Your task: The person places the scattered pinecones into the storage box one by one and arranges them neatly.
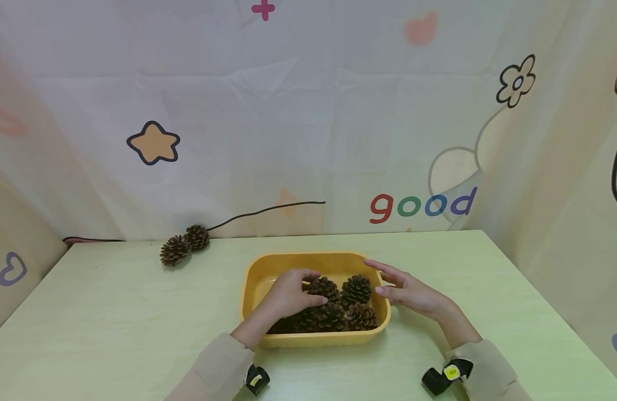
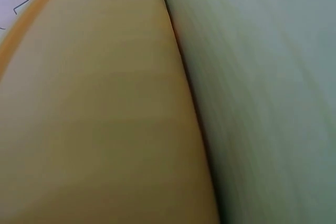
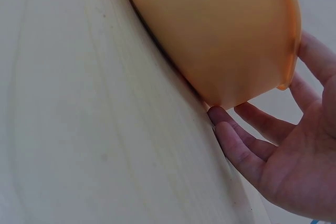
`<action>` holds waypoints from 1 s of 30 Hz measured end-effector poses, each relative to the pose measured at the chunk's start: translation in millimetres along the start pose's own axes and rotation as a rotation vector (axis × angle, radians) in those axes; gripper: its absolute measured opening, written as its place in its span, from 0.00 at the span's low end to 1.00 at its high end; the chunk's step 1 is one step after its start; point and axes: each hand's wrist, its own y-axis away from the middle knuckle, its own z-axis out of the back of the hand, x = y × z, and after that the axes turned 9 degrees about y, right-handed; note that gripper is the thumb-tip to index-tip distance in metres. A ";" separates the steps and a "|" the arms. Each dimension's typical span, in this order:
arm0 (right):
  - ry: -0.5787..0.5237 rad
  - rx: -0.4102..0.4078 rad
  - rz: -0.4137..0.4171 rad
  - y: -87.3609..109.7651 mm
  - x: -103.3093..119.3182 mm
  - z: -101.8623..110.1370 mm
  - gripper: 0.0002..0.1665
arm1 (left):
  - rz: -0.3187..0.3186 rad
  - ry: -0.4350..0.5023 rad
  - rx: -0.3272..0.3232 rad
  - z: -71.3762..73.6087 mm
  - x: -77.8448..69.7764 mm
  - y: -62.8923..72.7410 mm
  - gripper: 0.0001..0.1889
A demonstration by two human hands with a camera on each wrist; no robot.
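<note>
A yellow plastic basin (image 1: pixel 316 339) stands on the table with several brown pine cones (image 1: pixel 357 290) gathered toward its right side. My left hand (image 1: pixel 288 295) reaches in over the near left rim, thumb and fingers around one pine cone (image 1: pixel 322 288). The left wrist view shows only the basin's outer wall (image 2: pixel 105 103) and tabletop. At the right end of the basin my right hand (image 1: pixel 411 291) rests against the rim, fingers spread and loosely bent. In the right wrist view, fingertips (image 3: pixel 231 135) of that hand lie at the lower corner of the outer wall (image 3: pixel 220 30).
Two pine cones (image 1: pixel 175 250) lie together at the back left of the pale green table (image 1: pixel 113 323). A printed cloth (image 1: pixel 288 139) hangs behind the table and along its sides.
</note>
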 end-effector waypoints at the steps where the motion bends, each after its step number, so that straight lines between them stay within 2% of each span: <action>1: 0.001 0.000 0.001 0.0 0.0 0.0 0.38 | 0.000 0.003 0.001 0.0 0.4 0.0 0.26; 8: 0.002 0.003 0.003 -0.1 0.7 -0.6 0.38 | -0.010 0.025 0.001 2.3 3.6 0.6 0.27; 15: -0.008 0.007 0.011 -0.3 -0.9 -0.1 0.38 | -0.028 0.092 -0.007 10.1 4.3 5.6 0.28; 22: -0.001 0.003 0.007 0.1 -1.0 0.1 0.38 | -0.087 0.157 -0.026 23.8 4.3 14.5 0.28; 30: 0.005 0.003 0.011 -0.2 -1.9 0.7 0.38 | -0.107 0.172 -0.088 46.9 11.8 26.2 0.28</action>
